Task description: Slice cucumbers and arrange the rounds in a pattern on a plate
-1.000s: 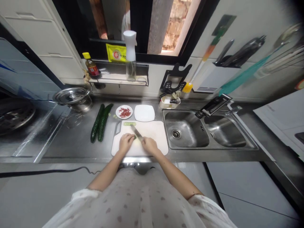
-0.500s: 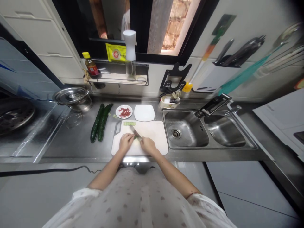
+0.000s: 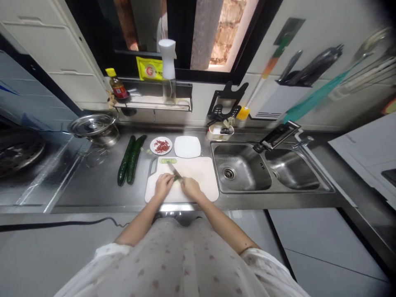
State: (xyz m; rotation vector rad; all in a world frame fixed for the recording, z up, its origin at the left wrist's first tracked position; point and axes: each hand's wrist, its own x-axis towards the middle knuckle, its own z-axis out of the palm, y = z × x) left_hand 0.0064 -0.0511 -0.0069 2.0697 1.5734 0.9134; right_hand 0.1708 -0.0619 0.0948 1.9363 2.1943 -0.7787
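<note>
My right hand [image 3: 191, 189] is closed round the handle of a kitchen knife [image 3: 174, 169], whose blade points up and left across the white cutting board [image 3: 201, 175]. Close to the blade, the fingers of my left hand [image 3: 163, 185] are pinched on a small green piece of cucumber [image 3: 176, 179], mostly hidden by fingers and knife. A row of thin cucumber slices [image 3: 168, 161] lies along the board's far edge, beyond the knife tip. Two whole cucumbers [image 3: 133, 160] rest side by side on the counter, left of the board.
Behind the board stand a plate of chopped red pieces [image 3: 161, 146] and a white square plate [image 3: 187, 147]. A double sink [image 3: 243, 169] adjoins on the right. A lidded steel pot [image 3: 95, 128] is at the back left, and a shelf with bottles [image 3: 148, 103] hangs above.
The whole view has shifted slightly. My right hand and the knife have moved very slightly left towards my left hand, which stays about where it was on the board.
</note>
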